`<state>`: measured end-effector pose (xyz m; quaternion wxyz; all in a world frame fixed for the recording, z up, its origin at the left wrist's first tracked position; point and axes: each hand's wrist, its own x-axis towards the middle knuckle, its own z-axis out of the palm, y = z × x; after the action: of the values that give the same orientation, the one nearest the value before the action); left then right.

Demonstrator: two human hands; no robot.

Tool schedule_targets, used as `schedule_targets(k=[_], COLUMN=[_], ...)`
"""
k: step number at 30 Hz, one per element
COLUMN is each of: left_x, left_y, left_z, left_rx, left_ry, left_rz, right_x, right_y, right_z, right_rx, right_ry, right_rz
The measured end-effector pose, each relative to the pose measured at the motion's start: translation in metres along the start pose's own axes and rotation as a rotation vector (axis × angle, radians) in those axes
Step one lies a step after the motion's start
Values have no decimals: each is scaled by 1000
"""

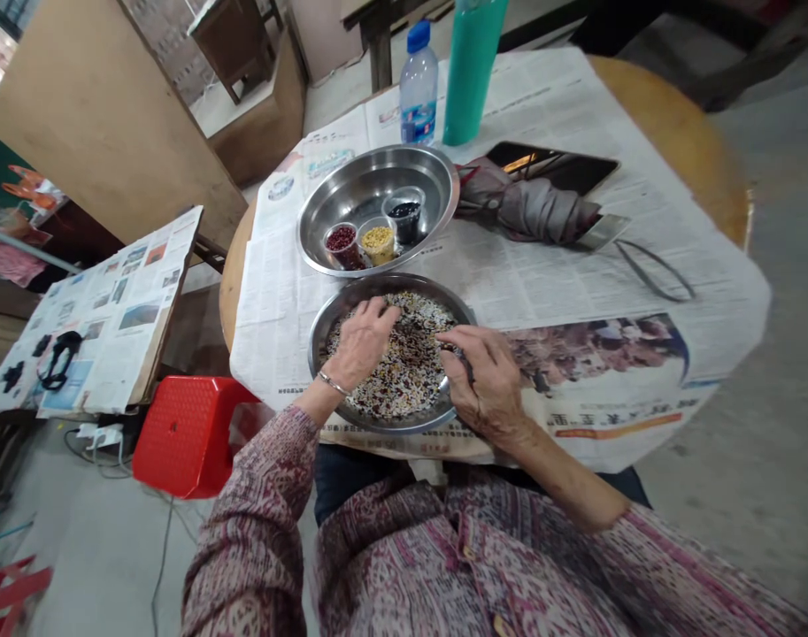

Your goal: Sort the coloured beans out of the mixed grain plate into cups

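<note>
A steel bowl (316, 332) at the table's near edge holds mixed white rice, dark red, yellow and black grains (404, 380). Over its left part, my left hand (365, 338) rests with bent, slightly parted fingers on the grains. My right hand (487, 380) is over the right rim, its thumb and index fingertips drawn close together above the mix; anything between them is too small to name. Just behind stands a wider steel basin (330, 190) with three clear plastic cups: one of red beans (342, 243), one of yellow grains (378, 241), one of black beans (405, 214).
Newspaper (576, 292) covers the round table. Behind the basin stand a water bottle (419, 88) and a green bottle (473, 75). A folded umbrella (529, 203) and a dark tablet-like slab (576, 168) lie right. A red stool (181, 433) stands left.
</note>
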<state>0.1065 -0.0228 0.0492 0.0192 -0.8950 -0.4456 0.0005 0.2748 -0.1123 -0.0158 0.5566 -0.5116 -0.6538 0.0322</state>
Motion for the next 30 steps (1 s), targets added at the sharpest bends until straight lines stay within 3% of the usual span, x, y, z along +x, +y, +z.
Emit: schedule_targets(k=[3,6,11,16,19,22,30], left_x=[-21,-48,-77,-58,-43,-44,-102], left_y=[-11,-11,12,33,28,11,-23], left_z=[-7,-14,-15,0,5,5,8], left_rx=[21,-26,-306,-368,-287,-284,-395], left_ry=[-14,-1,-87,-120,-19,113,338], left_rz=[-164,-221,-123,44,-20,-92,-21], right_x=[1,1,0,-1,-1,-1,-1], right_y=[0,0,1,0,0,0,2], right_z=[-1,0,0,0,0,0,-2], right_rx=[-4,-17,-23,-38,-43,-43,-27], right_ry=[4,-2,-12,-56,-63,-65,-79], right_rz=[-18,-15,-8,64,79,78,43])
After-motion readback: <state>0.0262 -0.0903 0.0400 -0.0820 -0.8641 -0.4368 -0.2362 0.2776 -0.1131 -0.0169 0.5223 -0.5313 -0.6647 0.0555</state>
